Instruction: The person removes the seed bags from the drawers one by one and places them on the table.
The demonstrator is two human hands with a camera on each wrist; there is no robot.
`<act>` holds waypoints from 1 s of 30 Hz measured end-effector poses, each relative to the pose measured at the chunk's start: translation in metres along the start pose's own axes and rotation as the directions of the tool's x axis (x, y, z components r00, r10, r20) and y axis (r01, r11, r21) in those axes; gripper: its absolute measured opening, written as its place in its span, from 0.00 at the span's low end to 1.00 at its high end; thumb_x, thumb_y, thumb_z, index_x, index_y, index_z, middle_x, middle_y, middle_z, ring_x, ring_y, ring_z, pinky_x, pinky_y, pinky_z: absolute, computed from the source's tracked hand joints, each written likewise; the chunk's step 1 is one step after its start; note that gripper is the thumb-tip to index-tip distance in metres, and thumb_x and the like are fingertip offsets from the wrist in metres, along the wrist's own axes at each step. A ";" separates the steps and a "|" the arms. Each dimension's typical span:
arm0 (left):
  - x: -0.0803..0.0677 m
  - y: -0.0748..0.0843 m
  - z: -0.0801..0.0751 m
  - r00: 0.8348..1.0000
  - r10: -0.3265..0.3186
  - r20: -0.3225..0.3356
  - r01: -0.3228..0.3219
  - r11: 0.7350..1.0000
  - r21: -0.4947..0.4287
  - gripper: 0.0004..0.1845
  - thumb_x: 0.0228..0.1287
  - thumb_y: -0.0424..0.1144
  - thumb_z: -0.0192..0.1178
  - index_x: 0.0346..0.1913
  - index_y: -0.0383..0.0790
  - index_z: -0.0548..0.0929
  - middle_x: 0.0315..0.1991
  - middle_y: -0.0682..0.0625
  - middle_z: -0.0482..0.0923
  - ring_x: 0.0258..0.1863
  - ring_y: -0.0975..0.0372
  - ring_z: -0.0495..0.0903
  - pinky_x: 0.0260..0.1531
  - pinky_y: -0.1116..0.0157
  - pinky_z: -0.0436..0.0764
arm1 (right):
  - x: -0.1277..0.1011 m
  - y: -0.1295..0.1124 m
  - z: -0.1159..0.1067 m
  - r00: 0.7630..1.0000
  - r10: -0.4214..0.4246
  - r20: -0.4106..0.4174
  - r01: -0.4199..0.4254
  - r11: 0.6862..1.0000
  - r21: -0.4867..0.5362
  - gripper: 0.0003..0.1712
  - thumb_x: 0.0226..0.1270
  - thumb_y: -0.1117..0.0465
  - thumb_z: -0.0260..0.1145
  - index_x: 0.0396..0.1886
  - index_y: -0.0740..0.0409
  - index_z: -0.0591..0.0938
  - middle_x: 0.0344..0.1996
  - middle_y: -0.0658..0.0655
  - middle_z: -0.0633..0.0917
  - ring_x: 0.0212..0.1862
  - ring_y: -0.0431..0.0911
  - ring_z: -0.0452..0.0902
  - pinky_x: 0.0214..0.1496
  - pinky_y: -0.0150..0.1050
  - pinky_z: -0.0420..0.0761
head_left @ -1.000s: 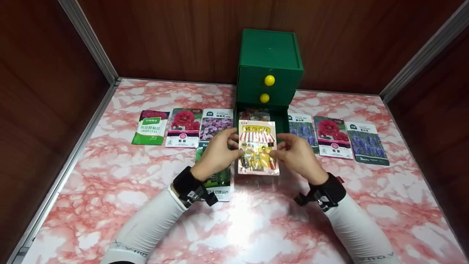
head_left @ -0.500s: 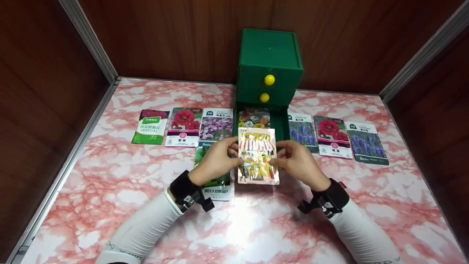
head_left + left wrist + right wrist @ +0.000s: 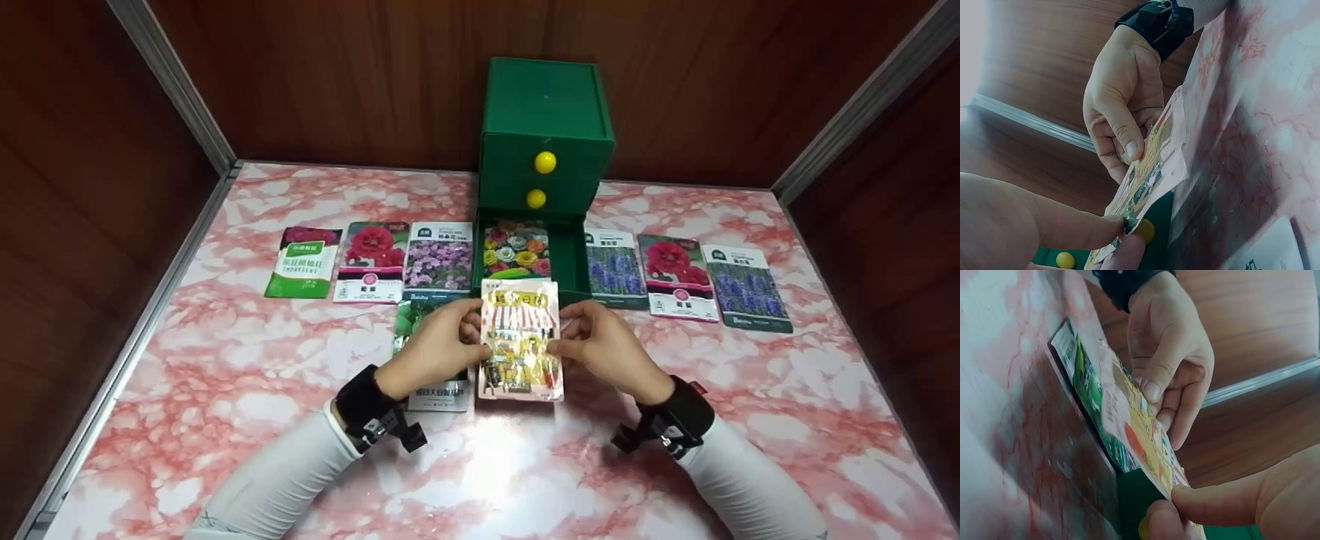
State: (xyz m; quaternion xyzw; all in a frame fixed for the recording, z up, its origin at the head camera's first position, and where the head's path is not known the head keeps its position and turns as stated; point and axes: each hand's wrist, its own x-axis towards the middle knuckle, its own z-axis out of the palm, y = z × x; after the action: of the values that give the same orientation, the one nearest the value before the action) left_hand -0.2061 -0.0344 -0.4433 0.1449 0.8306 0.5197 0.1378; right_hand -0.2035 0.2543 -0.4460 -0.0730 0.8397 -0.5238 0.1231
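A pink packet [image 3: 519,375] with a striped awning and yellow print sits between both hands, in front of the pulled-out bottom drawer [image 3: 571,255]. My left hand [image 3: 431,349] pinches its left edge between thumb and fingers. The right hand [image 3: 615,352] pinches the opposite edge the same way. In both wrist views the packet [image 3: 1154,169] is tilted, raised off the table. Inside the drawer lies a packet with multicoloured flowers [image 3: 517,251]. Beneath my left hand, partly covered, is a green seed packet [image 3: 439,397].
Behind stands a green drawer cabinet [image 3: 544,105] with yellow knobs. Left of it lie a green-white packet [image 3: 304,262], a red-flower packet [image 3: 373,262] and a purple-flower packet [image 3: 441,255]. On the right are two blue-flower packets [image 3: 746,285] around another red-flower packet [image 3: 679,274]. Brown panels enclose the table.
Both hands have drawn the pink packet toward the body, away from the drawer. More of the multicoloured flower packet inside the drawer now shows.
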 end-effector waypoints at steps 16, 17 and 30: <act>-0.010 0.001 0.003 0.998 0.011 0.068 -0.020 0.991 0.129 0.41 0.61 0.25 0.78 0.76 0.24 0.72 0.46 0.47 0.82 0.41 0.62 0.83 0.46 0.65 0.89 | -0.002 0.004 0.006 0.995 0.021 0.095 -0.012 0.995 -0.096 0.25 0.71 0.67 0.79 0.58 0.69 0.76 0.27 0.63 0.89 0.24 0.60 0.84 0.23 0.39 0.81; -0.010 0.001 0.003 0.997 0.015 0.069 -0.024 0.991 0.133 0.41 0.61 0.26 0.79 0.75 0.24 0.73 0.45 0.47 0.82 0.41 0.61 0.83 0.45 0.65 0.89 | -0.002 0.005 0.006 0.995 0.027 0.096 -0.016 0.994 -0.105 0.24 0.71 0.67 0.79 0.58 0.69 0.76 0.27 0.62 0.88 0.24 0.60 0.84 0.23 0.39 0.81; -0.010 -0.005 0.005 0.995 0.044 0.088 -0.065 0.965 0.255 0.29 0.56 0.26 0.78 0.60 0.28 0.80 0.39 0.46 0.84 0.34 0.61 0.79 0.40 0.59 0.85 | -0.002 0.005 0.010 0.993 0.075 0.094 -0.057 0.981 -0.188 0.21 0.69 0.63 0.81 0.50 0.65 0.78 0.24 0.56 0.86 0.24 0.48 0.84 0.27 0.41 0.83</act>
State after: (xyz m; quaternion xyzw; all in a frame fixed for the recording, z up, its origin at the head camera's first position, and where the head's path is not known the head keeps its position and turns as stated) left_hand -0.1953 -0.0360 -0.4491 0.2053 0.8805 0.4046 0.1372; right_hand -0.1986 0.2481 -0.4550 -0.0826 0.8794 -0.4348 0.1754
